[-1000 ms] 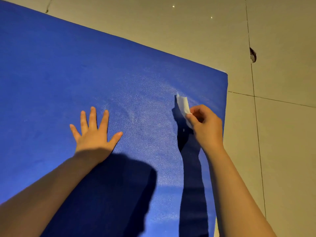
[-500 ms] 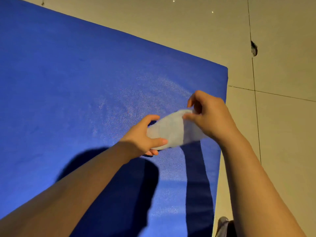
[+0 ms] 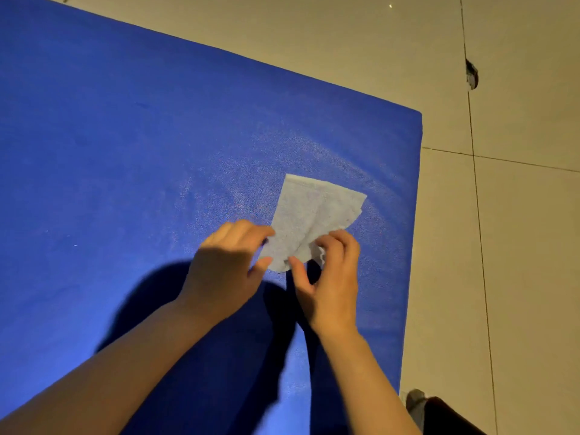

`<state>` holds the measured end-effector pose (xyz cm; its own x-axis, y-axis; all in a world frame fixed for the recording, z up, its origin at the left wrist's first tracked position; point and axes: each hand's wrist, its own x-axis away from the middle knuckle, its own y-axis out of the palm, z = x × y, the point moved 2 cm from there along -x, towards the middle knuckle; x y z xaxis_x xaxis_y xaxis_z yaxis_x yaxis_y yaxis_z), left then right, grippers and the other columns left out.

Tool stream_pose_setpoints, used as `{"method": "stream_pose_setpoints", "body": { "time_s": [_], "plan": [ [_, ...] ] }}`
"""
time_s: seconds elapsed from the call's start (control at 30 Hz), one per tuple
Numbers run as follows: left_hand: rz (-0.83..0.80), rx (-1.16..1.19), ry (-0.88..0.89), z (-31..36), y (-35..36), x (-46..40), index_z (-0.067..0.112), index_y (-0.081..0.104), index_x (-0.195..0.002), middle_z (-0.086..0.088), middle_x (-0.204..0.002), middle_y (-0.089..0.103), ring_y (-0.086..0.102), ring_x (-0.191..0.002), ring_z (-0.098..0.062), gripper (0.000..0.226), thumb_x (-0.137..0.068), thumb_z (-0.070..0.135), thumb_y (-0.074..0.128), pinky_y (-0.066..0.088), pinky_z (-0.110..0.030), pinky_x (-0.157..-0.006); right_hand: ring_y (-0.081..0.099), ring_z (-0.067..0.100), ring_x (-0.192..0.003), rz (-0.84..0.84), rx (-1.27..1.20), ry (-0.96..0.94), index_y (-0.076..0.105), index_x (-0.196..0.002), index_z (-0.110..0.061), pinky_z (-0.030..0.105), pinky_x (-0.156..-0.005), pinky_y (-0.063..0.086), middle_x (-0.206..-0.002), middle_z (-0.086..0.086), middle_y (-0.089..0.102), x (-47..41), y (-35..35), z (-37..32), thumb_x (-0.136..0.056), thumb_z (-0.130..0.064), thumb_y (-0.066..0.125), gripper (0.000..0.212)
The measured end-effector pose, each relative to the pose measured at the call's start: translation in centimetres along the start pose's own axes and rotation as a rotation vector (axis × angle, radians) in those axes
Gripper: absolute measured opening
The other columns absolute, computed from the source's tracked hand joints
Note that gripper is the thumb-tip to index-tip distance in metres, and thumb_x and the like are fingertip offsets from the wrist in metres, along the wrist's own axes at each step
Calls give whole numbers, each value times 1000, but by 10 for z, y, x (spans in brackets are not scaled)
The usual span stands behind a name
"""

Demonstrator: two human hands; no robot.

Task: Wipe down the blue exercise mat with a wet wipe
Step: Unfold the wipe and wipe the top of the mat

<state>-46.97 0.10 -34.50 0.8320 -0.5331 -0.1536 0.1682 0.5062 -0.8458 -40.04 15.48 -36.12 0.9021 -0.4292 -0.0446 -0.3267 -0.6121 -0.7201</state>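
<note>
The blue exercise mat [image 3: 125,152] covers most of the head view, its far right corner at the upper right. A pale wet wipe [image 3: 309,215] is spread open above the mat near that corner. My left hand [image 3: 226,268] pinches the wipe's lower left edge between thumb and fingers. My right hand [image 3: 329,271] pinches its lower right edge, fingers curled. Both hands' shadows fall on the mat below them. A faint damp sheen shows on the mat around the wipe.
Beige floor tiles [image 3: 518,246] with dark grout lines lie beyond the mat's right and far edges. A chipped dark spot [image 3: 471,75] marks a grout line at upper right. A grey and dark object [image 3: 439,416] sits at the bottom right by the mat's edge.
My left hand lifted off the mat and took hold of the wipe. Both hands have since unfolded the wipe and moved it lower in the view.
</note>
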Motion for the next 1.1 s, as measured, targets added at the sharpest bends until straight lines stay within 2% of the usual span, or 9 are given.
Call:
{"method": "stream_pose_setpoints", "body": {
  "time_s": [0.1,0.23,0.47,0.6,0.67,0.77,0.83,0.93,1.1],
  "plan": [
    [-108,-45,277,1,17,-5,17,65,-92,4,-95,64,59,-92,-21,27,-72,34,68,38,-33,-80,48,18,-92,-164,103,-52,56,-95,-10,29,-76,46,-110,2,50,-4,-12,11,-75,-29,78,35],
    [-211,-127,296,-8,33,-13,18,66,-89,2,-96,62,49,-95,-17,33,-67,43,68,30,-34,-80,49,23,-92,-478,185,-52,63,-93,-8,32,-76,43,-101,3,54,-35,-26,17,-74,-17,83,29],
    [-127,-125,267,8,19,-6,20,59,-75,3,-69,54,54,-63,-23,20,-91,25,48,28,-33,-66,56,28,-102,-717,471,-52,67,-98,-20,33,-76,44,-107,4,62,-54,-60,11,-89,-2,55,24],
    [-255,-224,489,48,14,30,24,51,-60,4,-48,45,45,-42,-19,22,-65,3,56,26,-25,-53,61,25,-99,-1125,637,205,70,-91,-20,32,-80,51,-108,4,68,-22,-76,3,-82,-1,55,26],
    [-371,-166,495,57,16,45,23,58,-64,6,-49,51,51,-42,-17,11,-72,25,65,27,-22,-51,60,27,-98,-1047,698,225,71,-101,-18,32,-72,46,-109,5,65,-10,-77,0,-85,-7,53,26],
    [-350,-84,357,46,13,53,23,60,-70,5,-60,56,56,-52,-20,29,-84,44,46,32,-25,-52,58,33,-97,-343,637,30,66,-102,-12,34,-68,39,-105,9,62,6,-63,-13,-95,-22,44,25],
    [-219,-81,245,32,6,50,20,67,-83,1,-77,62,60,-67,-24,31,-88,43,46,39,-30,-59,54,37,-110,-84,504,8,67,-112,-12,45,-84,41,-119,13,62,23,-38,-15,-91,-35,44,39],
    [-18,-200,36,-3,3,41,15,69,-112,-8,-113,65,56,-109,-28,39,-92,40,47,39,-42,-88,24,32,-142,-230,545,60,45,-145,-25,60,-108,12,-156,10,35,46,7,-2,-90,-65,35,69],
    [-224,-331,-197,-63,9,29,27,34,-149,-8,-156,31,21,-144,-30,60,-95,53,28,13,-69,-108,15,31,-149,-317,574,-139,29,-153,-20,53,-119,1,-161,10,21,33,7,38,-97,-65,17,73]
  ]
}}
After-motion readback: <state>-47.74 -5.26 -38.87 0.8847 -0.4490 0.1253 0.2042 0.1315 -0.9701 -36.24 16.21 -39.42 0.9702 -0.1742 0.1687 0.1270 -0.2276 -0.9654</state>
